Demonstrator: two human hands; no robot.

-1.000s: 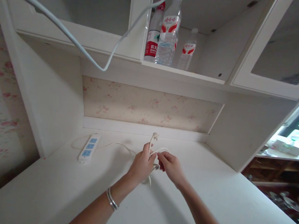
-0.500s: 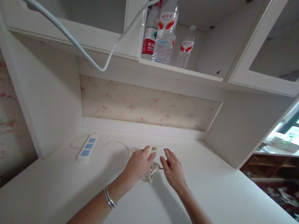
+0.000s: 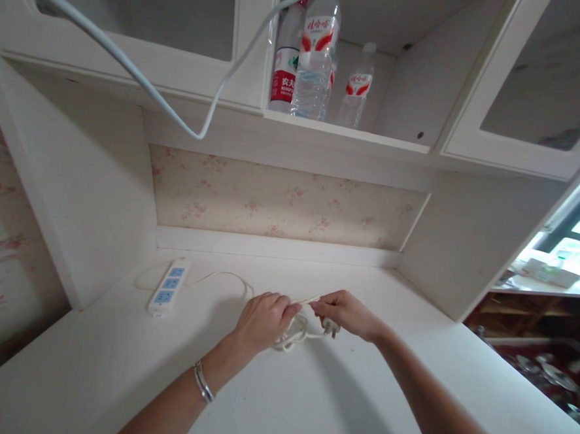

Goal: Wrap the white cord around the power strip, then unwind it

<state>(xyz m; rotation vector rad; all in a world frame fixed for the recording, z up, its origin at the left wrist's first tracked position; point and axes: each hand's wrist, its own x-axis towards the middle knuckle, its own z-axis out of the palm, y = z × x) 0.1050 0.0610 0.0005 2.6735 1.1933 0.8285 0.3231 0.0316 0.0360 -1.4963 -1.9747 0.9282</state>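
My left hand point(image 3: 263, 320) is closed around the white power cord point(image 3: 292, 340), whose loops hang below the thumb, just over the desk. My right hand point(image 3: 347, 314) pinches a stretch of the same cord to the right. Beneath its fingers shows the plug point(image 3: 331, 326), prongs pointing down; whether the fingers touch it I cannot tell. From the left hand the cord runs left across the desk to a white power strip point(image 3: 169, 288) with blue socket faces. A silver bracelet circles my left wrist.
The white desk point(image 3: 258, 411) has side panels and a cabinet above. Plastic bottles point(image 3: 316, 61) stand on the open shelf. A pale blue cable-like line point(image 3: 145, 84) crosses the upper left, close to the camera. Beyond the right panel are a window and a counter point(image 3: 541, 282).
My right hand has gone from loosely parted fingers to pinching the cord, and has moved slightly right. The plug now shows under it. My left hand has shifted a little left.
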